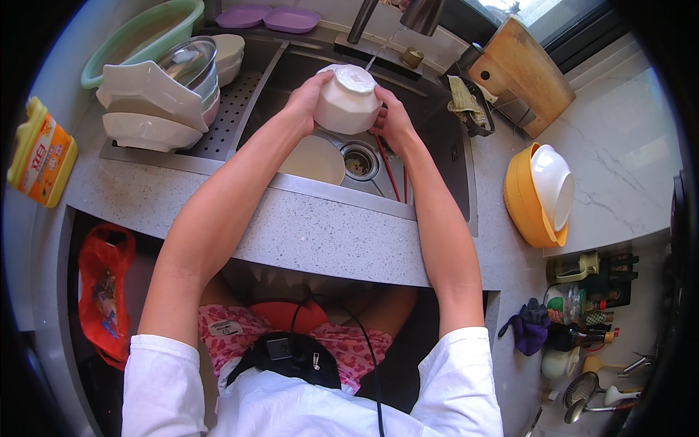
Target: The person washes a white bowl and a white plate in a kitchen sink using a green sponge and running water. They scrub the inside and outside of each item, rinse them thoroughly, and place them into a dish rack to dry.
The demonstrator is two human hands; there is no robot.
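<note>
Between both hands, a white faceted bowl [349,112] is held bottom up over the dark sink basin [437,125]. My left hand [308,99] grips its left side and my right hand [394,116] its right side. A thin stream of water [380,50] runs from the faucet [423,16] just behind the bowl's foot. On the basin floor below lies a pale round plate [314,161], partly covered by my left forearm. Beside it is the drain strainer [359,161] with food scraps in it. Red chopsticks [389,169] lie to its right, partly hidden by my right arm.
Stacked white dishes [150,131], a metal bowl [188,57] and a green basin [142,38] crowd the left drainboard. A yellow cloth [465,104] hangs on a caddy before a wooden cutting board [524,71]. Yellow and white bowls [527,196] stand right; a detergent jug [43,158] stands left.
</note>
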